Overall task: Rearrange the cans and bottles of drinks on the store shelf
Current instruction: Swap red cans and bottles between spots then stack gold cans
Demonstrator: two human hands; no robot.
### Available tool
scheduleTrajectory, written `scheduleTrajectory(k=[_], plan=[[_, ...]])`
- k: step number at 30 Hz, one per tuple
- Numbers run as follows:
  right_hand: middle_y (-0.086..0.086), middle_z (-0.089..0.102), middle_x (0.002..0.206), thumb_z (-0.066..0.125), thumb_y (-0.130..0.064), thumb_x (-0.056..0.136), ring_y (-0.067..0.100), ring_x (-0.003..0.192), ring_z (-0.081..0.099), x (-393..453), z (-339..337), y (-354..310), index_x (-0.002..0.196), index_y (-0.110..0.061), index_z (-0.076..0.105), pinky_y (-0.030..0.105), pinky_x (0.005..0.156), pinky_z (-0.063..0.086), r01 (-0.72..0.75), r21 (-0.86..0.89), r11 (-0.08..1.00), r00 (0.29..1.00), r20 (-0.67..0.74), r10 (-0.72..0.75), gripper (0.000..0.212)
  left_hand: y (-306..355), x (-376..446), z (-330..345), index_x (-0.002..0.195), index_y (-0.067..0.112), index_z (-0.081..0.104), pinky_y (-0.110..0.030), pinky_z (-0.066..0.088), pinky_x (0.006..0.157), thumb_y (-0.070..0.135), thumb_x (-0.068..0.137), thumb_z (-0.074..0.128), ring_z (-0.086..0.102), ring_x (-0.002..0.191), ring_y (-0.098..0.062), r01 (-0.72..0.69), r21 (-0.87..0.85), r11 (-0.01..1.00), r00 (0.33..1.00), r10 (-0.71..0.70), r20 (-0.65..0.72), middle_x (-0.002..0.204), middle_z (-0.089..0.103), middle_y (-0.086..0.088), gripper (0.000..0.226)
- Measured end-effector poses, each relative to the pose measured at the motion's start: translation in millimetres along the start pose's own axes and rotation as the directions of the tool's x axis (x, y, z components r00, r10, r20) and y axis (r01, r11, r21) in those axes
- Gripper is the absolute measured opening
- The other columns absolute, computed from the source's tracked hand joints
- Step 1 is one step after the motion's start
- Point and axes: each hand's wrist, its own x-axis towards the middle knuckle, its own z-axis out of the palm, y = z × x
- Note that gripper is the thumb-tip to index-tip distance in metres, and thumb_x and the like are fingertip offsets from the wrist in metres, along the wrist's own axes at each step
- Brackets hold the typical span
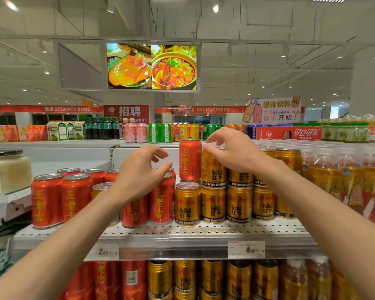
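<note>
Both forearms reaching up from 6 o'clock; left hand (140,173) and right hand (233,153) hovering, fingers loosely curled, gripping nothing. Between them, upright red can (189,160), long axis vertical, stacked atop gold cans (213,204).

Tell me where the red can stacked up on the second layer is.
In the head view, the raised red can stands centre frame atop the gold cans, left of the upper gold Red Bull can, between the left hand and right hand.
</note>
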Motion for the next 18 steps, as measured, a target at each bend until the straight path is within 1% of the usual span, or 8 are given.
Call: scheduleTrajectory(k=[5,7,9,11,12,15,16,18], plan=[[0.0,0.063,0.134,0.055,-0.053,0.096,0.018,0.116,0.061,31.2,3.3,-8.8,0.128,-0.019,0.065,0.039,0.091,0.054,-0.063,-0.019,0.998,0.992,0.106,0.065,0.048,-23.8,14.9,-14.4,0.112,0.025,0.068,-0.029,0.05,0.078,0.043,0.091,0.068,0.063,0.094,-0.006,0.022,0.075,0.997,0.992,-0.031,0.123,0.108,0.066,0.011,0.027],[0.003,0.061,0.138,0.055,-0.055,0.096,0.022,0.117,0.061,40.6,7.8,-14.8,0.132,-0.018,0.061,0.039,0.086,0.055,-0.085,-0.051,0.995,0.983,0.16,0.092,0.052,-31.5,16.8,-17.6,0.11,0.025,0.068,-0.028,0.051,0.076,0.044,0.091,0.068,0.064,0.092,-0.005,0.057,0.091,0.994,0.975,-0.075,0.21,0.106,0.069,0.011,0.027],[0.005,0.06,0.137,0.054,-0.059,0.095,0.026,0.116,0.062,48.8,13.2,-21.5,0.138,-0.018,0.053,0.037,0.081,0.055,-0.112,-0.104,0.988,0.966,0.223,0.133,0.059,-38.5,16.0,-19.8,0.108,0.026,0.069,-0.029,0.054,0.077,0.046,0.091,0.068,0.065,0.091,-0.004,0.084,0.1,0.991,0.956,-0.109,0.272,0.104,0.071,0.01,0.026],[0.006,0.061,0.134,0.053,-0.063,0.093,0.027,0.113,0.062,54.8,17.3,-27.9,0.143,-0.018,0.047,0.039,0.084,0.057,-0.135,-0.142,0.981,0.946,0.276,0.17,0.067,-42.6,13.8,-20.7,0.107,0.026,0.071,-0.031,0.056,0.08,0.048,0.091,0.068,0.066,0.091,-0.003,0.09,0.104,0.991,0.951,-0.116,0.286,0.102,0.072,0.01,0.028],[0.006,0.063,0.131,0.054,-0.065,0.092,0.026,0.11,0.063,57.2,19.0,-30.3,0.142,-0.018,0.048,0.04,0.085,0.058,-0.147,-0.145,0.978,0.939,0.291,0.184,0.068,-43.2,12.7,-20.8,0.107,0.025,0.071,-0.031,0.056,0.081,0.048,0.091,0.067,0.066,0.091,-0.004,0.086,0.102,0.991,0.952,-0.112,0.283,0.102,0.072,0.01,0.028],[0.005,0.069,0.114,0.062,-0.064,0.087,0.023,0.096,0.067,62.6,22.5,-33.7,0.127,-0.015,0.059,0.042,0.083,0.06,-0.176,-0.11,0.978,0.938,0.281,0.2,0.063,-40.6,10.7,-21.0,0.11,0.023,0.072,-0.031,0.056,0.081,0.045,0.093,0.065,0.066,0.092,-0.007,0.073,0.103,0.992,0.957,-0.099,0.274,0.103,0.073,0.008,0.028],[0.005,0.07,0.112,0.064,-0.063,0.086,0.023,0.096,0.067,63.0,22.9,-33.9,0.126,-0.015,0.06,0.043,0.083,0.06,-0.185,-0.092,0.978,0.941,0.271,0.203,0.063,-40.0,10.3,-20.9,0.11,0.022,0.072,-0.031,0.056,0.081,0.044,0.093,0.065,0.067,0.092,-0.008,0.07,0.103,0.992,0.958,-0.096,0.27,0.103,0.073,0.007,0.028],[0.005,0.068,0.116,0.068,-0.061,0.085,0.023,0.099,0.065,61.7,22.8,-33.9,0.128,-0.016,0.061,0.041,0.083,0.06,-0.199,-0.05,0.979,0.944,0.258,0.206,0.063,-40.0,8.9,-21.2,0.111,0.022,0.071,-0.031,0.055,0.081,0.045,0.093,0.064,0.067,0.092,-0.008,0.073,0.103,0.992,0.96,-0.098,0.264,0.104,0.073,0.007,0.029]])
